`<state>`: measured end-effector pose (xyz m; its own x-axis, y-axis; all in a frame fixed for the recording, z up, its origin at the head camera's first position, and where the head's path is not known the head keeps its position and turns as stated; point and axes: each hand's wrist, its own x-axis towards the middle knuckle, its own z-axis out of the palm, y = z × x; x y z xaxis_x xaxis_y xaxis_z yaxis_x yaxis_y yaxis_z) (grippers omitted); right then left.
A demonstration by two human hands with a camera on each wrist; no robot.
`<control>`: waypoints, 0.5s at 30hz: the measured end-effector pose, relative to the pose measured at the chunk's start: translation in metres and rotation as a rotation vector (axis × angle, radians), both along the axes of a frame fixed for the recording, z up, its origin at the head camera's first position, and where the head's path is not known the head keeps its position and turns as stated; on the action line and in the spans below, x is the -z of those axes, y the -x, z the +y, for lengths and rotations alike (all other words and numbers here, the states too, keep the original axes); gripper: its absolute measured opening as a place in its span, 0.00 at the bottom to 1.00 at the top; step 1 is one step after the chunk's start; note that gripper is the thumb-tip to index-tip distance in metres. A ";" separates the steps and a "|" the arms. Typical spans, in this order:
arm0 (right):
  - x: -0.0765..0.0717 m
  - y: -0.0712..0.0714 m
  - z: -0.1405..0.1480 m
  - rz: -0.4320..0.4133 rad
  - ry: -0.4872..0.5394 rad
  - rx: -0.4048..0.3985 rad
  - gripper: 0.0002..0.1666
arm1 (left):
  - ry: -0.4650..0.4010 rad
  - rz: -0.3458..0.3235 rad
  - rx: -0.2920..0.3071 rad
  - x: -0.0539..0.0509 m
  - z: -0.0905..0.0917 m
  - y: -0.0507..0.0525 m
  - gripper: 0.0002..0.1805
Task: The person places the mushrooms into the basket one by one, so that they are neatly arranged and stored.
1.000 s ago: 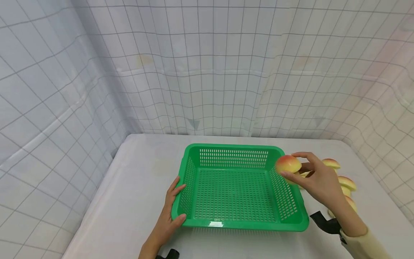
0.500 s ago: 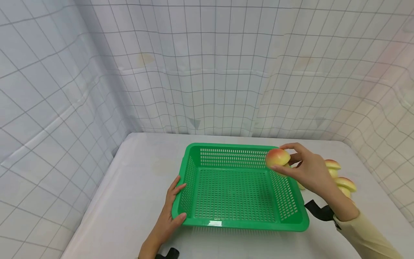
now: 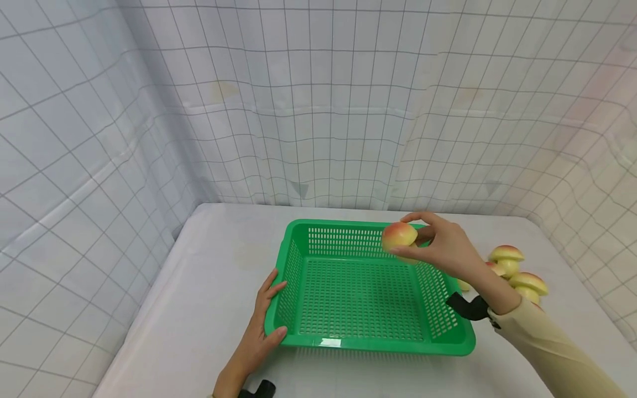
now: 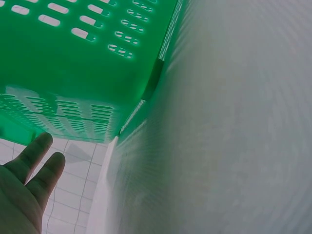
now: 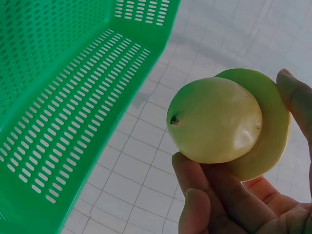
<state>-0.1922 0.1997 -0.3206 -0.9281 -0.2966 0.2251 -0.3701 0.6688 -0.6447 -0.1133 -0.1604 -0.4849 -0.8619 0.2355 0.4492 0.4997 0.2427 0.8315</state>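
Right hand point(image 3: 443, 246): its fingers grasp a mushroom-shaped piece by the cap, thumb on the near side, index finger on the far side.
Held mushroom point(image 3: 400, 236): between the right fingers, cap red fading to yellow, with a rounded, pale yellow stem bearing a small dark mark at its end; raised, a gap showing between it and the basket in the right wrist view.
Basket point(image 3: 368, 346): green plastic with slotted walls and floor, below and to the left of the right fingers; in the head view the held mushroom overlaps its far wall, toward the right corner.
Left hand point(image 3: 259, 326): at the basket's left edge, opposite the right fingers; its fingers are spread, extended rather than clenched, two reaching the left rim and the thumb lying at the near left corner.
Black wrist mount point(image 3: 468, 307): just behind the right fingers, below the wrist, beside a cream sleeve point(image 3: 552, 342).
Other mushrooms point(image 3: 506, 254): right of the right fingers, outside the basket, clustered close together; the forearm partly hides them, so their count is unclear.
Bench point(image 3: 229, 265): white-covered, beneath the fingers of both hands.
Grid-patterned cloth point(image 3: 318, 110): beyond the fingers, hanging behind and along both sides.
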 end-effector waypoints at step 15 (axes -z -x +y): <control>0.019 0.027 -0.045 -0.173 0.046 -0.137 0.34 | 0.005 -0.017 -0.010 0.001 0.000 0.000 0.39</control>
<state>-0.2192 0.1549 -0.3392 -0.9057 -0.4159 0.0818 -0.3366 0.5884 -0.7352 -0.1135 -0.1606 -0.4855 -0.8717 0.2289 0.4334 0.4831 0.2521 0.8385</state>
